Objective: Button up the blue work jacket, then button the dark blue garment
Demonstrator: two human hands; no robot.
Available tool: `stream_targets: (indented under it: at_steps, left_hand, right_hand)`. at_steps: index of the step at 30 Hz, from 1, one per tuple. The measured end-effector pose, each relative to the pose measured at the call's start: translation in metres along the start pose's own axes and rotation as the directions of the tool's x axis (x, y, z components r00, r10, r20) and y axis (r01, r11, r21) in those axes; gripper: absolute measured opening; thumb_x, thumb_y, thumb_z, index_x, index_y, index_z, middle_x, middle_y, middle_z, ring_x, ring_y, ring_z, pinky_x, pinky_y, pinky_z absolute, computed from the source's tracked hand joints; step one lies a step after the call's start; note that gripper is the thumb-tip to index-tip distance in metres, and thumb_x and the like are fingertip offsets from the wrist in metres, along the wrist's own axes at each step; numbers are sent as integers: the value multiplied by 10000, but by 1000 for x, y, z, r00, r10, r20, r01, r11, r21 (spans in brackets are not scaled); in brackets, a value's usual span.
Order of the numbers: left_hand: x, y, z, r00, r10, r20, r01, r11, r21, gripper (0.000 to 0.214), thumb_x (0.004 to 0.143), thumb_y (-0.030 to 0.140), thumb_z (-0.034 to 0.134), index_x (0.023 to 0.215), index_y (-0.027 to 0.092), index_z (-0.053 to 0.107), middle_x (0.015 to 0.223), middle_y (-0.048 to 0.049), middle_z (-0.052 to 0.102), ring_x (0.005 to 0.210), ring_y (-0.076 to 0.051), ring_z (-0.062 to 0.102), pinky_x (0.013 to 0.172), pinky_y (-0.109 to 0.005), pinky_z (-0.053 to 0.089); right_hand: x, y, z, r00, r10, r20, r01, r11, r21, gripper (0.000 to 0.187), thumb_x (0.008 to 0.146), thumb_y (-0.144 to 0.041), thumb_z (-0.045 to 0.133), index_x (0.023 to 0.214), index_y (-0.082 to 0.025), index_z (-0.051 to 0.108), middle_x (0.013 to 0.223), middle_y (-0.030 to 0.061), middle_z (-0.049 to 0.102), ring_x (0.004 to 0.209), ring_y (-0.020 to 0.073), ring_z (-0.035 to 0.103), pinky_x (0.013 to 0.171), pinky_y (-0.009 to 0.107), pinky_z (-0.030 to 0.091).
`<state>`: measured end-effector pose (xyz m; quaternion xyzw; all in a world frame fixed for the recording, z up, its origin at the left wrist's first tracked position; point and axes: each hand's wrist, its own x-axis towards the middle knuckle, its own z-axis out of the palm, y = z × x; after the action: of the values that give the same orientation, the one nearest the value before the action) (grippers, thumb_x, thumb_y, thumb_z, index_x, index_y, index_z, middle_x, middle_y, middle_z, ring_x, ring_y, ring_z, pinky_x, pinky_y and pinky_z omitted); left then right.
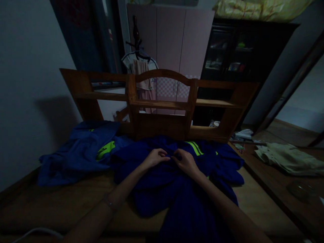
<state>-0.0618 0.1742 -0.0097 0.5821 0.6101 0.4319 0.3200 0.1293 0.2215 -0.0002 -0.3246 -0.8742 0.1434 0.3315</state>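
Observation:
A dark blue garment [177,189] with yellow-green stripes lies spread on a wooden surface [63,202] in front of me. My left hand [157,157] and my right hand [186,161] meet at its upper middle. Both have their fingers curled and pinch the blue cloth close together, almost touching each other. A second blue garment [78,152] with a yellow-green patch lies crumpled to the left, apart from both hands.
A wooden headboard-like frame [162,104] with shelves stands right behind the garments. A beige cloth [291,157] lies on the floor at right. A pink wardrobe [174,40] and a dark cabinet [235,50] stand at the back. A white cable [32,233] runs at the bottom left.

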Motion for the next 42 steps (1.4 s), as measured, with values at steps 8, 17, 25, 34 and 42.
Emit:
stream_targets:
  at_steps: [8,17,25,34,42]
  left_hand:
    - [8,3,26,984,149,-100,-162,977,-140,332,789,375,578,1037,165,643,767,-36,639,586,-112,534,513,-209,408]
    - [-10,-8,32,983,90,-160,-122,972,-202,268,821,393,547,955,168,607,639,25,541,534,-94,486,527,-209,395]
    - [-18,6,33,914,256,-315,-290,955,-65,168,839,333,555,859,180,622,923,-37,567,749,-120,560,638,-209,441]
    - [-17,2,33,948,182,-262,-237,951,-196,196,816,358,584,885,177,614,836,-19,618,713,-137,617,663,-229,481]
    - [-11,-6,28,999,37,-21,-42,893,-448,327,696,328,715,960,160,618,816,-23,686,735,-166,658,698,-258,519]
  right_hand:
    - [5,27,-7,987,138,-83,-105,943,317,209,829,-389,568,881,-200,640,620,-27,498,591,121,481,533,211,357]
    - [-5,7,-6,998,54,39,-62,963,262,183,811,-307,598,965,-210,578,663,-41,490,608,109,479,565,214,335]
    - [-5,15,1,996,66,65,-85,934,347,185,823,-352,599,910,-189,595,610,-55,415,560,89,382,526,213,282]
    - [0,22,3,973,118,197,-212,791,574,302,753,-425,666,921,-177,628,804,-8,588,739,123,518,673,222,375]
    - [2,26,2,939,132,316,-324,644,693,324,730,-429,681,917,-170,627,832,12,619,765,146,570,688,243,420]
